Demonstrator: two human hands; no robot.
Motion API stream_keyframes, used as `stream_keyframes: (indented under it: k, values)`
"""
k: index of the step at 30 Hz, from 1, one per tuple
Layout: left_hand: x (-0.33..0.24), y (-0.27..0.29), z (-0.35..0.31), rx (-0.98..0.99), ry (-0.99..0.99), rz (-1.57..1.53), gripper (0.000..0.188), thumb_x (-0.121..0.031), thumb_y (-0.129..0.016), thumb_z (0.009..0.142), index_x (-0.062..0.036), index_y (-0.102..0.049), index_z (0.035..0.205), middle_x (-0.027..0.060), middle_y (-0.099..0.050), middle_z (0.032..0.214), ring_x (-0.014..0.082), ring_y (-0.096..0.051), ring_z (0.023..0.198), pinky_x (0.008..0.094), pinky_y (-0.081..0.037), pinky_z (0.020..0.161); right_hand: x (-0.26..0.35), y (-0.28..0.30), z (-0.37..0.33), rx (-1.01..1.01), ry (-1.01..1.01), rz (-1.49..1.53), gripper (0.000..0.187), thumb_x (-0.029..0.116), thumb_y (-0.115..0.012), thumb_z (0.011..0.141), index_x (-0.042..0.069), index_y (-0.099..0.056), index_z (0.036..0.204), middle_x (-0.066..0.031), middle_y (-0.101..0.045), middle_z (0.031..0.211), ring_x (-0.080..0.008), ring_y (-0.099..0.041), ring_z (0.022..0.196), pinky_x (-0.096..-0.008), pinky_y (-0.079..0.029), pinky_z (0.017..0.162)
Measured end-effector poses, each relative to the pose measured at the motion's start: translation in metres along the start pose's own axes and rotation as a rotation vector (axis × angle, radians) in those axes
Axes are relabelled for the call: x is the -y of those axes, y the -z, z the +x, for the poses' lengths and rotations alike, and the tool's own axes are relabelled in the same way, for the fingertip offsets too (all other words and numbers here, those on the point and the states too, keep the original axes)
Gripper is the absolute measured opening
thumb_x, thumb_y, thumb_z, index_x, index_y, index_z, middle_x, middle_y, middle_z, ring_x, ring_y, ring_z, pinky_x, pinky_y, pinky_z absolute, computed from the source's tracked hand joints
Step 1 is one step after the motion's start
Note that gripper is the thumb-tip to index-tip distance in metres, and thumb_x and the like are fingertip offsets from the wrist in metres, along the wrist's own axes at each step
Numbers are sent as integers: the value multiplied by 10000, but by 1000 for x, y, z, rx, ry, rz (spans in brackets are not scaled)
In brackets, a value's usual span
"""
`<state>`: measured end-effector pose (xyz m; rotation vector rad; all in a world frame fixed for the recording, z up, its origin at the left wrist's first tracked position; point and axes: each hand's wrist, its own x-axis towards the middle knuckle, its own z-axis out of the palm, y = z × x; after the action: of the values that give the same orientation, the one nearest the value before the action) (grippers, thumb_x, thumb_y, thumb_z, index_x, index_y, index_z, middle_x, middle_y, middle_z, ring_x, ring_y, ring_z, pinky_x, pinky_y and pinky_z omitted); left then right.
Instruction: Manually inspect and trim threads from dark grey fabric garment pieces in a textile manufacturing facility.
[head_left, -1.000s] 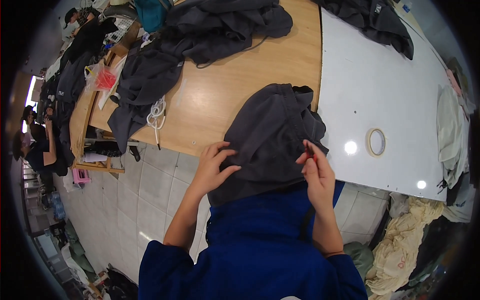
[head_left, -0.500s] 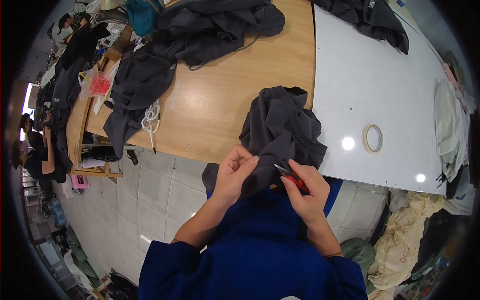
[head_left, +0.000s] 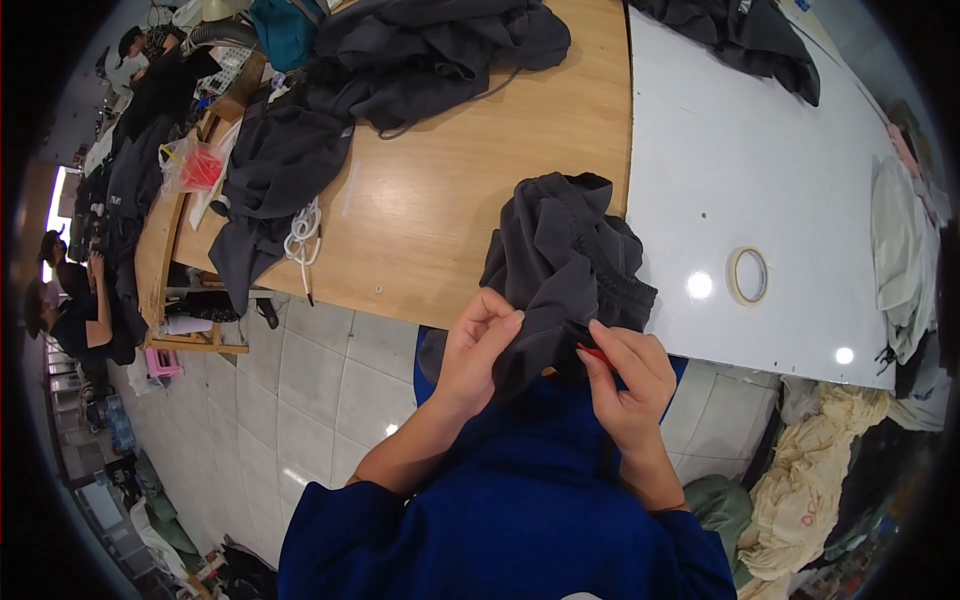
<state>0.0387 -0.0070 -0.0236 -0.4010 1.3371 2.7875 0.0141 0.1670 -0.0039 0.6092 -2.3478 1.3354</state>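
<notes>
A dark grey garment with a gathered elastic edge lies bunched at the table's front edge, part of it hanging over toward my body. My left hand pinches a fold of it between thumb and forefinger. Close by on the right, my right hand is closed around small red-handled thread snips. Its thumb and forefinger meet at the fabric, and whether they grip cloth too I cannot tell. Most of the snips are hidden by the fingers, and the blades hardly show against the dark cloth.
The wooden tabletop adjoins a white board bearing a tape roll. More dark garments are heaped at the back. A white cord dangles at the left. Cream cloth is piled at lower right. People work at far left.
My right hand has turned and shifted slightly right; the snips' blades, plain before, are now mostly out of sight. The fold between my hands has been drawn out more, showing a seam line.
</notes>
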Motion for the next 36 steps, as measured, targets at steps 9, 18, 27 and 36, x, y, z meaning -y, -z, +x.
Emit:
stream_keyframes:
  k: [9,18,27,36]
  values:
    - [-2,3,4,26,-19,63,55,-41,-537,893,-73,-508,859,-37,-531,770,10,-477,728,156,-374,689,-6,0,1,-4,-31,105,293,-18,-710,685,19,-671,973,-82,-636,815,-175,-549,616,-235,-445,587]
    - [-55,62,52,-639,-567,628,204,-122,-470,940,-53,-525,1123,91,-485,1250,165,-442,1175,277,-310,994,-56,17,-10,-296,-586,388,312,117,-455,953,27,-480,1251,38,-450,807,0,-312,621,-142,-253,521]
    - [-16,39,64,-25,-442,941,186,-44,-510,902,-31,-587,1071,67,-586,1063,106,-541,927,218,-418,810,-61,8,-16,-160,-738,471,300,151,-456,960,30,-499,1231,27,-442,800,-42,-387,731,-168,-326,664]
    - [-3,-20,80,149,-746,1645,398,-267,-675,789,-134,-560,1146,236,-416,1309,424,-398,1173,479,-352,964,-59,9,-28,-201,-732,523,313,158,-404,978,25,-485,1249,25,-465,789,-11,-336,618,-148,-281,542]
